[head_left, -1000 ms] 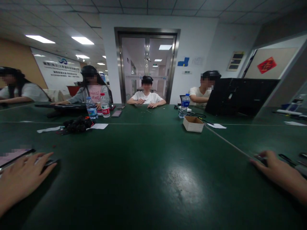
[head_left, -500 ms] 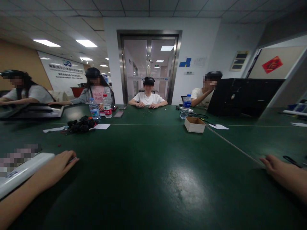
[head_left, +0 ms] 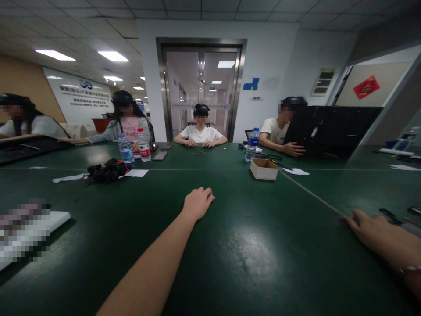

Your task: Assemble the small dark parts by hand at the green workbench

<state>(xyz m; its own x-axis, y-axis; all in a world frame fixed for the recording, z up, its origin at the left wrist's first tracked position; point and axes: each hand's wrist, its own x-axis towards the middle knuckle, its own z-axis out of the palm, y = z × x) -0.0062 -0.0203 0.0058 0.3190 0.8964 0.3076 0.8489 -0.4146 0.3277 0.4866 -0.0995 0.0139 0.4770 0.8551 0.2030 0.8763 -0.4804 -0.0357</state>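
Observation:
My left hand [head_left: 197, 204] rests on the green table [head_left: 230, 272] near the middle, its forearm reaching up from the bottom. Its fingers are curled together, and a small whitish bit shows at the fingertips, too small to name. At the right side lies my right hand [head_left: 378, 235], low on the tabletop with thumb and fingers drawn close together. Whatever they may hold is hidden. A thin pale line [head_left: 311, 192] runs across the table from near the small open box [head_left: 264, 170] to the right fingertips; I cannot tell whether it is a cord or a seam.
A white object [head_left: 59, 221], partly blurred out, lies at the left. Beyond are a black cable bundle [head_left: 107, 172], bottles [head_left: 125, 149], paper [head_left: 136, 173] and a large black case [head_left: 332, 131]. Several people sit around the far side. Small dark items [head_left: 391, 216] lie beside my right hand.
My left hand has moved from beside the white object to the table's middle. My right hand shifts slightly left in view. The person at right has lowered a hand to the black case.

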